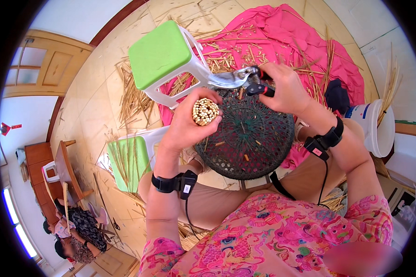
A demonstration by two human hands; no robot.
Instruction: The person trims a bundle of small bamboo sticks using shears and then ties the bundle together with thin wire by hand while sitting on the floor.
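My left hand [182, 123] is wrapped round a tight bundle of straw-coloured stalks [205, 111], whose cut ends face up toward me. In my right hand [289, 90] is a pair of pruning shears [231, 79] with red and black handles. Its shiny metal head points left, just above and beyond the bundle, slightly smeared by motion. Whether the blades are parted is hard to see. Below both hands stands a round dark mesh-topped stool [268, 150] with a few short stalk pieces on it.
Beyond my left hand stands a green-topped white plastic stool [159, 55]; another green stool [127, 161] holds loose stalks. Cut pieces litter a pink cloth [272, 27] and the tiled floor. A white bucket [372, 127] with long stalks is at right. Another person [85, 231] sits far left.
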